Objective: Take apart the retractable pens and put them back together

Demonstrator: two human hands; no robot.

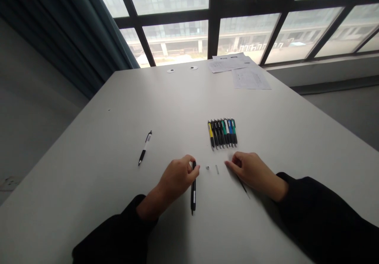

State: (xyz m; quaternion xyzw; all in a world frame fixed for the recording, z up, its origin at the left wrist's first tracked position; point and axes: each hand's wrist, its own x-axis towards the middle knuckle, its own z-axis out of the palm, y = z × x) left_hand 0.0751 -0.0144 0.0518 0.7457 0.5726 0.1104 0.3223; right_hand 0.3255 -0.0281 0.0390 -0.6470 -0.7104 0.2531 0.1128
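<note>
My left hand (177, 176) rests on the white table (118, 110), its fingers pinched round the upper end of a black pen barrel (193, 195) that points toward me. My right hand (253, 171) lies to the right with curled fingers; a thin dark refill (244, 188) sticks out from under it, and I cannot make out a firm grip. Between the hands lie a small grey tip piece (207, 168) and a short pale spring-like part (217, 169). A row of several pens (222, 133) with yellow, black, green and blue barrels lies just beyond.
A single black-and-white pen (145, 148) lies apart on the left. Printed paper sheets (242, 70) and two small round discs (181, 69) sit at the table's far edge under the window. A blue curtain (74, 31) hangs at the left.
</note>
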